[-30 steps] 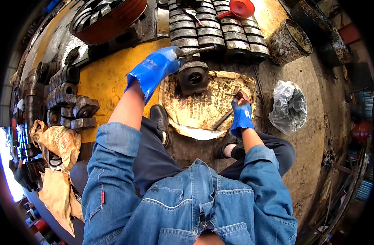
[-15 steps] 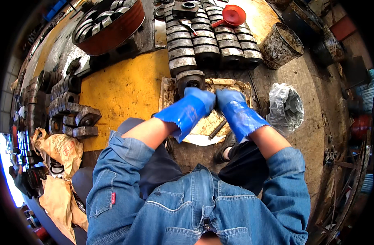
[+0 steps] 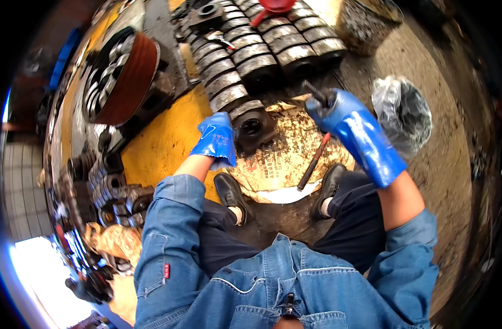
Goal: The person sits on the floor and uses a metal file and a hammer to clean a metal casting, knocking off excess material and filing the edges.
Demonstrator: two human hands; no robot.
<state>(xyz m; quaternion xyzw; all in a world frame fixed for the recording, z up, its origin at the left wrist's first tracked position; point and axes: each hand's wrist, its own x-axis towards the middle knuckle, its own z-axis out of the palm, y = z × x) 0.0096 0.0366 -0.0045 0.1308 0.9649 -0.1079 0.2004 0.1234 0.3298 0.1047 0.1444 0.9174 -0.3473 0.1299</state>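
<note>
My left hand (image 3: 216, 137), in a blue rubber glove, is closed against the left side of a dark, greasy metal block (image 3: 263, 136) with a round bore. That block sits at the near end of a row of similar ring-shaped metal parts (image 3: 227, 96). My gloved right hand (image 3: 343, 114) is raised to the right of the block, gripping a dark, ribbed bolt (image 3: 315, 92) that sticks up past the fingers. Below, a dark bar with a red end (image 3: 313, 164) lies on a stained, printed sheet (image 3: 270, 170) between my shoes.
More rows of metal parts (image 3: 284, 46) stretch away, with a red scoop (image 3: 277, 5) on top. A red-brown drum (image 3: 127, 82) of metal rings stands left. At right are a clear plastic bag (image 3: 401, 115) and a grimy bucket (image 3: 369, 24). Brown paper (image 3: 117, 241) lies lower left.
My hands, close together before, have moved apart: the left to the block's left side, the right outward and up with the bolt now visible. The view has turned and shifted.
</note>
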